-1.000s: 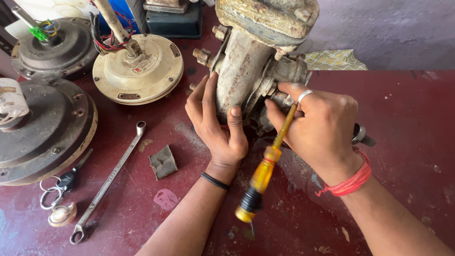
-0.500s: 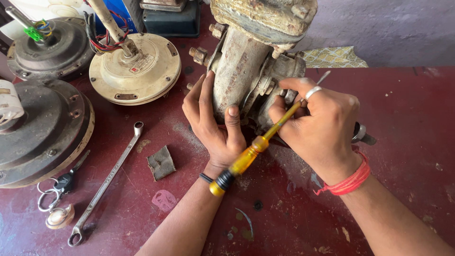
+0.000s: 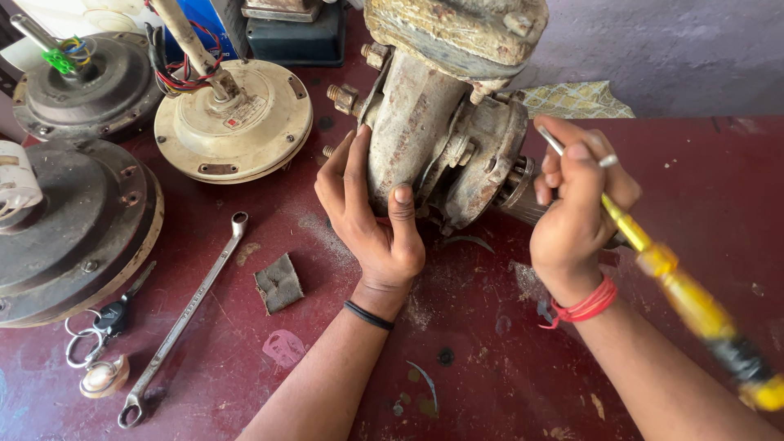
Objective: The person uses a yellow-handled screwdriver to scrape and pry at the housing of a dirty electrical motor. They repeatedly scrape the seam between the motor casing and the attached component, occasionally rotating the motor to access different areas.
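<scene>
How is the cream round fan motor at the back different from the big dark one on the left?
The cream fan motor is pale and fairly clean, while the dark fan motor is blackish and grimy. The cream one looks smaller and lies whole in view; the dark one looks larger and is cut off by the left edge. The cream one has a shaft and red and black wires rising from its middle; the dark one's middle is partly hidden. Both are round, domed and rest on the red table.

Dark red table (image 3: 702, 245), fan motors (image 3: 233, 122), spanner (image 3: 184, 314), keys (image 3: 98, 327), rusty motor (image 3: 433, 122)
</scene>
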